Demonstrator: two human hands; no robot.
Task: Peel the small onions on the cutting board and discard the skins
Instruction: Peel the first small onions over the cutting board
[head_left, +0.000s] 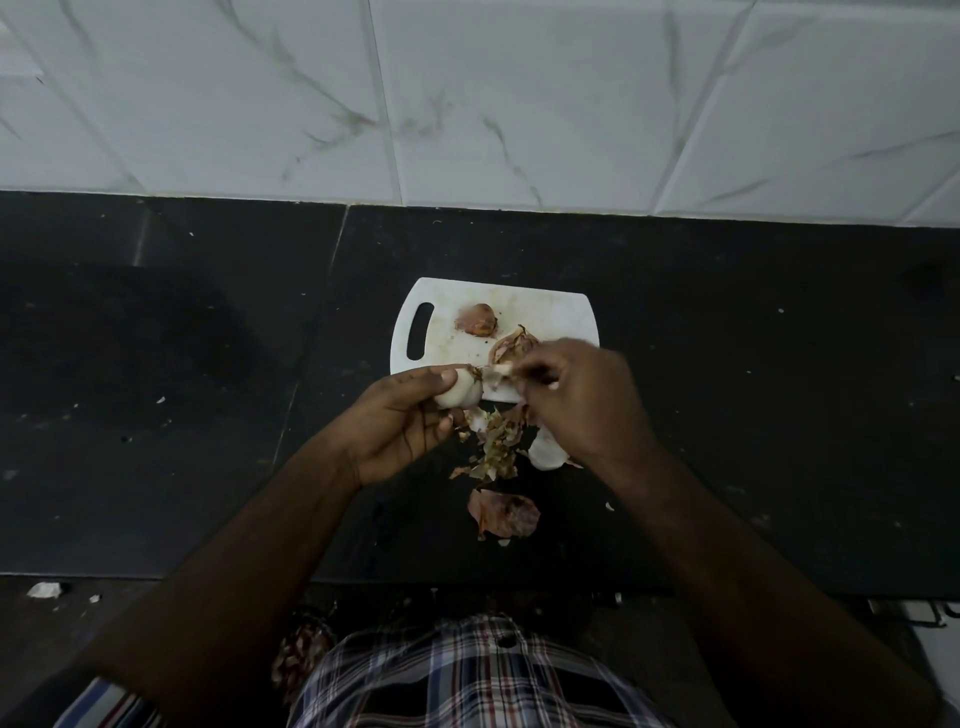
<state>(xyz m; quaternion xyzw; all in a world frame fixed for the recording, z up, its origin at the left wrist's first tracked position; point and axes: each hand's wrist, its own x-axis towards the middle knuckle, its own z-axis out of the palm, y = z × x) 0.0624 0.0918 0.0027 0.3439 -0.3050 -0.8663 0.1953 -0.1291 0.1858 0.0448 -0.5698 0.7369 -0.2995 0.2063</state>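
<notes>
A pale, mostly peeled onion (457, 392) is being gripped in the curled fingers of the left hand (400, 423), above the near edge of the white cutting board (545, 306). A strip of skin (497, 375) at the onion's tip is being pinched by the right hand (576, 400), whose fingers are bunched together. Two unpeeled onions are being left on the board: one (475, 319) near its middle, another (511, 345) just beside the right hand. A pile of discarded skins (496, 449) is lying on the dark counter (182, 364) just off the board's near edge, with a peeled onion (545, 451) beside it and a larger reddish skin (503, 513) closer to the counter's front edge.
</notes>
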